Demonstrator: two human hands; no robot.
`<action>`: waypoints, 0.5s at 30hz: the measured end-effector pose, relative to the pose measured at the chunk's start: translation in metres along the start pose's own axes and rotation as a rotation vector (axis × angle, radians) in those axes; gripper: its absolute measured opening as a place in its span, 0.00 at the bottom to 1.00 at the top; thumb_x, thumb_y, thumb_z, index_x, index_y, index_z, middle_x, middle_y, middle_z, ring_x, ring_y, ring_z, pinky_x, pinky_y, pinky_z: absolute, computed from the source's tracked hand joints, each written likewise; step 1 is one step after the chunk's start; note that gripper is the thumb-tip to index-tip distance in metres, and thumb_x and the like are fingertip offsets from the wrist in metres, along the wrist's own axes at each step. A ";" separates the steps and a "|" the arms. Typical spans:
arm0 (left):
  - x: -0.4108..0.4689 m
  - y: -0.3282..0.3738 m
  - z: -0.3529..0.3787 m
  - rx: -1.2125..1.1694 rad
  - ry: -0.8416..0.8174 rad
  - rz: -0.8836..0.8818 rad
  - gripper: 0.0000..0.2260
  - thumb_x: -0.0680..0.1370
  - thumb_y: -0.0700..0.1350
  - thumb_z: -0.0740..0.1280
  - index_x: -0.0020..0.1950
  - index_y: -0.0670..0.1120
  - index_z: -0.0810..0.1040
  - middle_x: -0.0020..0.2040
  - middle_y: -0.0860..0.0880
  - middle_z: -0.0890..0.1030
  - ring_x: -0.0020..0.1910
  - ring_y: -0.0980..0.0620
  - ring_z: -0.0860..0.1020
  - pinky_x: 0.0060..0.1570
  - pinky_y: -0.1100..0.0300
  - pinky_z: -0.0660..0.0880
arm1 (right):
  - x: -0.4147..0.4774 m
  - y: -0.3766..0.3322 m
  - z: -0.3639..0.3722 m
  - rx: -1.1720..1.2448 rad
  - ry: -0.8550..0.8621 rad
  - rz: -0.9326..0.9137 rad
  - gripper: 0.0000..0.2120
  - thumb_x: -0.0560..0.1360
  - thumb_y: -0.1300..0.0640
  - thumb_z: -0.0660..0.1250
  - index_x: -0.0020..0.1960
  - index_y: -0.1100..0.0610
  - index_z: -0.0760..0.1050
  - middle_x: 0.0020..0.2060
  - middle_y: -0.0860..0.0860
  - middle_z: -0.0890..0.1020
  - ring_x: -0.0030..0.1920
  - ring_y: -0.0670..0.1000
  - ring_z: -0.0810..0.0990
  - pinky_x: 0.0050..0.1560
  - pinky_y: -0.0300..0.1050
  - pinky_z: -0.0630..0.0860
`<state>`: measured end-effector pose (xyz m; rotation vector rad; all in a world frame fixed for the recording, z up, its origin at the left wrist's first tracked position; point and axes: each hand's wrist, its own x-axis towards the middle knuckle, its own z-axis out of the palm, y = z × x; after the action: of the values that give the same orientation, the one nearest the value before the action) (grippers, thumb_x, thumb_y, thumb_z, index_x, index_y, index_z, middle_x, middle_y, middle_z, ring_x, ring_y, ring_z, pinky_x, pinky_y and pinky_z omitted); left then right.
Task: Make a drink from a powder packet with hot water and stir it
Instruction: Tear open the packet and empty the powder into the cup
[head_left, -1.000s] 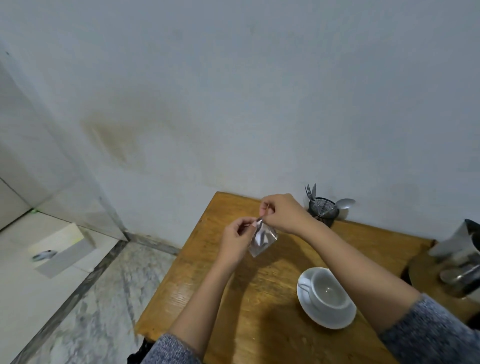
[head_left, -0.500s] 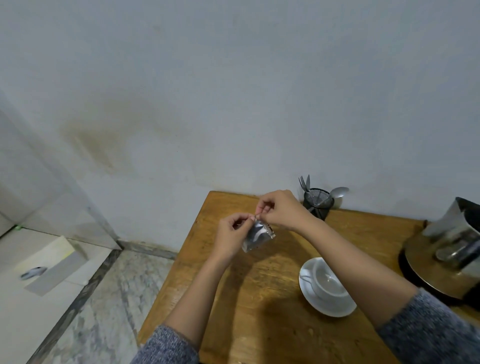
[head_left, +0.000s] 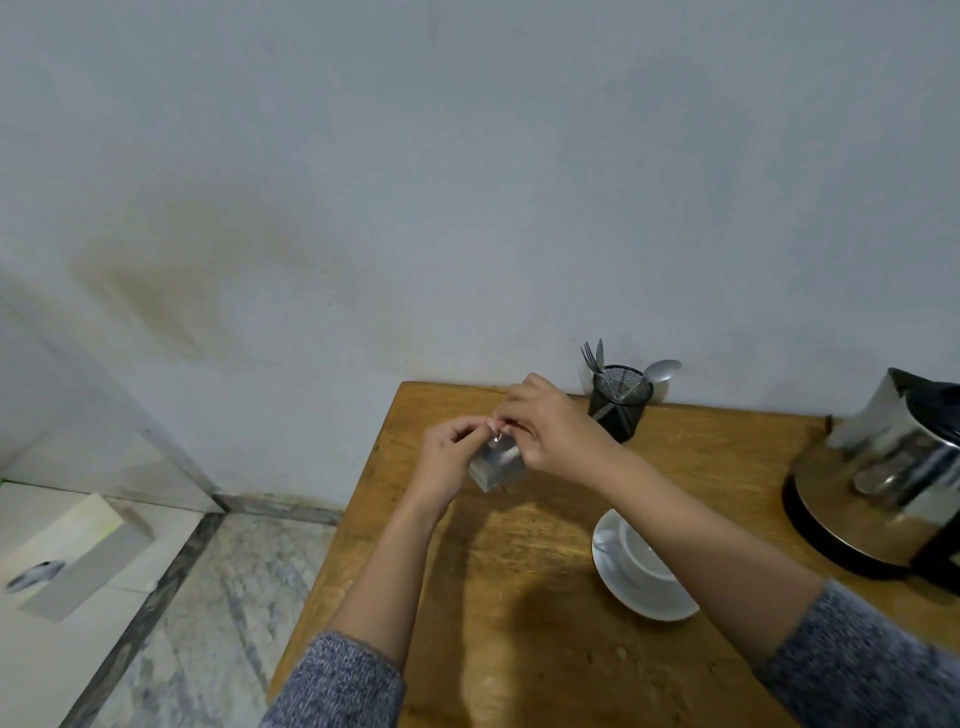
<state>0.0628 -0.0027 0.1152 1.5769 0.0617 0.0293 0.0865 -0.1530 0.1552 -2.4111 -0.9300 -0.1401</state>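
Above table (head_left: 519, 649) left edge: both hands (left (head_left: 448, 457), right (head_left: 553, 428)) pinching packet (head_left: 496, 464) top; cup (head_left: 641, 558) near.

We see a wooden table (head_left: 519, 597) filling the lower right of the frame, set against a pale wall (head_left: 467, 182). At the centre, the left hand (head_left: 449, 457) and right hand (head_left: 550, 431) meet above the table, both pinching the top edge of a silvery packet (head_left: 496, 465) that hangs between them. Below and right of the hands a white cup (head_left: 641, 558) stands on a saucer (head_left: 639, 597), partly hidden by the right forearm. Behind the hands a black mesh holder (head_left: 618, 402) carries cutlery. A steel kettle (head_left: 904, 467) sits at the right edge. At lower left, a white box (head_left: 78, 556) lies on the floor.
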 end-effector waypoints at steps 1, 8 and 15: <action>0.001 -0.002 -0.001 0.007 0.017 0.004 0.05 0.74 0.39 0.66 0.43 0.45 0.82 0.39 0.51 0.82 0.39 0.59 0.77 0.40 0.67 0.73 | -0.001 0.000 0.001 -0.022 0.003 -0.036 0.09 0.70 0.66 0.65 0.47 0.60 0.81 0.43 0.55 0.81 0.47 0.54 0.73 0.45 0.49 0.74; 0.003 -0.014 -0.021 -0.079 0.266 0.000 0.08 0.79 0.41 0.61 0.42 0.44 0.77 0.21 0.53 0.75 0.21 0.56 0.71 0.22 0.65 0.69 | -0.003 -0.006 0.015 0.010 -0.093 -0.169 0.05 0.74 0.63 0.66 0.46 0.58 0.80 0.44 0.53 0.79 0.48 0.54 0.73 0.45 0.51 0.75; 0.003 -0.029 -0.029 -0.044 0.395 0.008 0.08 0.79 0.41 0.59 0.43 0.41 0.76 0.20 0.53 0.69 0.18 0.55 0.65 0.20 0.64 0.64 | 0.004 -0.015 0.029 0.056 -0.100 -0.192 0.04 0.74 0.63 0.65 0.46 0.59 0.79 0.43 0.53 0.79 0.47 0.55 0.74 0.45 0.50 0.75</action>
<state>0.0639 0.0271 0.0861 1.5085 0.3614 0.3465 0.0766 -0.1263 0.1390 -2.2927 -1.1951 -0.0633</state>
